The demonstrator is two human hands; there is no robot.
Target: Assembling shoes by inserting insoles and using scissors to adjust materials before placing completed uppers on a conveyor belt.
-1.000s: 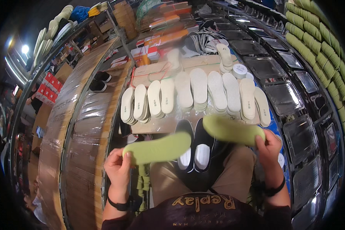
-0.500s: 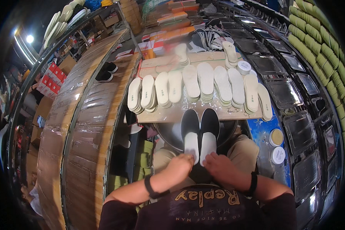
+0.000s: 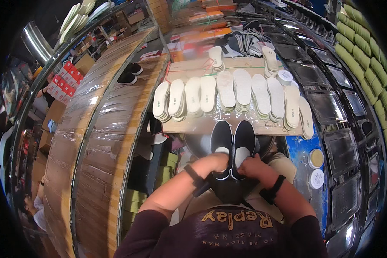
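Note:
Two black slip-on shoes with white sole edges stand side by side before me, toes pointing away: the left shoe (image 3: 221, 134) and the right shoe (image 3: 244, 134). A white insole (image 3: 222, 150) shows in the mouth of the left shoe, another white insole (image 3: 242, 154) in the right one. My left hand (image 3: 219, 162) reaches down into the left shoe, its fingertips hidden there. With curled fingers, my right hand (image 3: 249, 167) grips the right insole near the shoe's opening.
Beyond the shoes, a wooden board (image 3: 193, 125) carries a row of pale insole stacks (image 3: 242, 88). Round tubs (image 3: 316, 158) stand on a blue surface at right, beside black trays (image 3: 342, 148). Wrapped shelving (image 3: 101, 129) runs along the left. A person (image 3: 38, 210) is at far left.
Both insoles have slid forward into the shoes, with much less of them showing. My hands have moved forward with them, from the heel ends into the shoe openings. The view has shifted slightly.

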